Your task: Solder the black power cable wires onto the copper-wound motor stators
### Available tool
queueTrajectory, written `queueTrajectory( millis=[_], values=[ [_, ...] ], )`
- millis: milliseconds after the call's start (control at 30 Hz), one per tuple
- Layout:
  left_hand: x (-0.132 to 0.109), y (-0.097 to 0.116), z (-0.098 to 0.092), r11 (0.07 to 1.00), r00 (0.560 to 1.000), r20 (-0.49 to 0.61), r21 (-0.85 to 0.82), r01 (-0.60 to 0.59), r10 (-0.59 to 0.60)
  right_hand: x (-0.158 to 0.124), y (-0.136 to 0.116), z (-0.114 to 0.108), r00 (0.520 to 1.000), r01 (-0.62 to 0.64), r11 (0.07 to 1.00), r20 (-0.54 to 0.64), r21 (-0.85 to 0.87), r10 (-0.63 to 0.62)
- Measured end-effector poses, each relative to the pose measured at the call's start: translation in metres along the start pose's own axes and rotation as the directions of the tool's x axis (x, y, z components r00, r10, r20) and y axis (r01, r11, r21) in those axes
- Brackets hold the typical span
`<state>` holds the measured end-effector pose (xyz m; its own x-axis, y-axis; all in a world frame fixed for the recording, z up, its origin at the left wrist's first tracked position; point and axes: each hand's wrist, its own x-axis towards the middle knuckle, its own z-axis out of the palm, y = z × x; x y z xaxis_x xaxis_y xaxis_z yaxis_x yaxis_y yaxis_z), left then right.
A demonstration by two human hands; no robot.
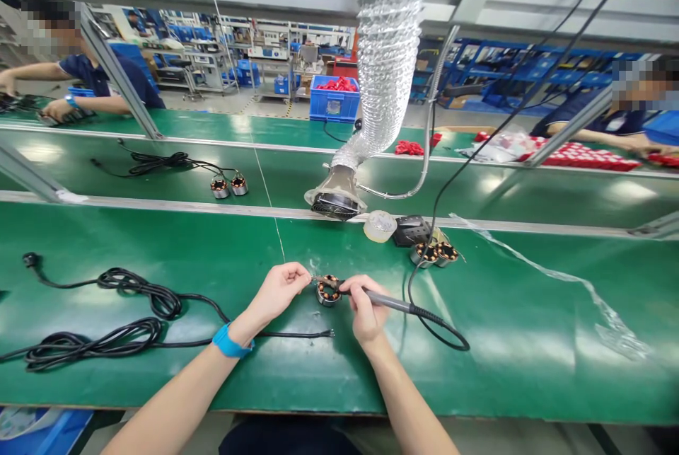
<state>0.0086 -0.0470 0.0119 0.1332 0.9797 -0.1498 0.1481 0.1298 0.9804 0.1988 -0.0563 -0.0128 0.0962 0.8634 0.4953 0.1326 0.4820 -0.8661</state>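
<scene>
My right hand [366,310] is closed round a grey soldering iron [391,301], whose tip points left over a small motor stator [328,298] with copper windings. The stator lies on the green tabletop [509,342] between my hands. A thin solder wire [264,182] hangs from above and runs down to my left hand [279,292], which pinches it close to the iron's tip. My fingertips partly hide the exact contact point. A blue wrist strap [232,340] is on my left wrist. Below the stator lies the bare end of a black cable [297,334].
Coiled black power cords [143,292] lie at left. An extractor hood [335,193] hangs above the work, with a tape roll [380,226], a black holder [412,230] and two stators [424,255] to its right. Co-workers sit across the bench. The iron's cord [450,343] loops at right.
</scene>
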Motion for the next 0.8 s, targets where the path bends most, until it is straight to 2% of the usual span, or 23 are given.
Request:
queueTrajectory(
  millis=[267,600,800],
  values=[
    [-0.0002,0.0000,0.0006,1.000,1.000,0.002,0.009,0.000,0.000,-0.0021,0.0042,-0.0014,0.994,-0.018,0.999,-0.106,0.050,0.024],
    [0.0007,-0.0026,0.0002,1.000,1.000,0.014,0.007,0.012,-0.012,0.0002,-0.0025,-0.0001,0.999,0.003,0.999,-0.048,-0.032,-0.004],
    [0.0010,-0.0023,0.0001,1.000,1.000,0.020,-0.005,0.013,-0.013,0.0017,-0.0051,0.0010,0.996,0.093,0.995,-0.002,-0.032,-0.093]
  ],
)
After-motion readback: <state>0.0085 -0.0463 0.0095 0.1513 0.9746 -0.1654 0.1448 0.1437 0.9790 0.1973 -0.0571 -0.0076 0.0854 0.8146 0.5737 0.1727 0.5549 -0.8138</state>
